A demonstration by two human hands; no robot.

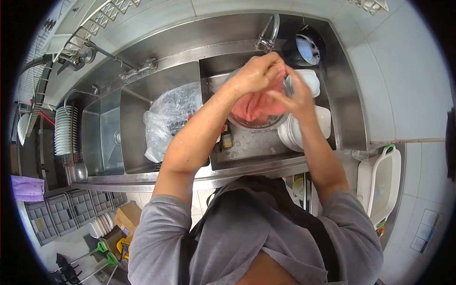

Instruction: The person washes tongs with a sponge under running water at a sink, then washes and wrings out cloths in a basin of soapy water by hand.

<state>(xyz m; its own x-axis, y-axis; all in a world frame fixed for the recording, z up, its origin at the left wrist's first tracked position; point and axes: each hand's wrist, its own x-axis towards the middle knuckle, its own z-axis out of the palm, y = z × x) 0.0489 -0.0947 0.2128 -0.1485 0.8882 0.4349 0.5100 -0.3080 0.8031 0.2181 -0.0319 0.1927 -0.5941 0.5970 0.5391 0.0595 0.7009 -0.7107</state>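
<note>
Left hand (261, 72) around pink cloth (251, 107); dishes (323, 120) nearby

Left arm (192, 135) reached forward, elbow bent, left hand (260, 72) curled tight; right arm (325, 156) angled inward, right hand (301, 97) blurred, thumb apart from fingers.

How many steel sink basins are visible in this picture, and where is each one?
3: the left basin, beside the stacked plates; the middle basin, holding clear plastic; the right basin, beneath the left hand and right hand. Others may be hidden at the dark edges.
</note>
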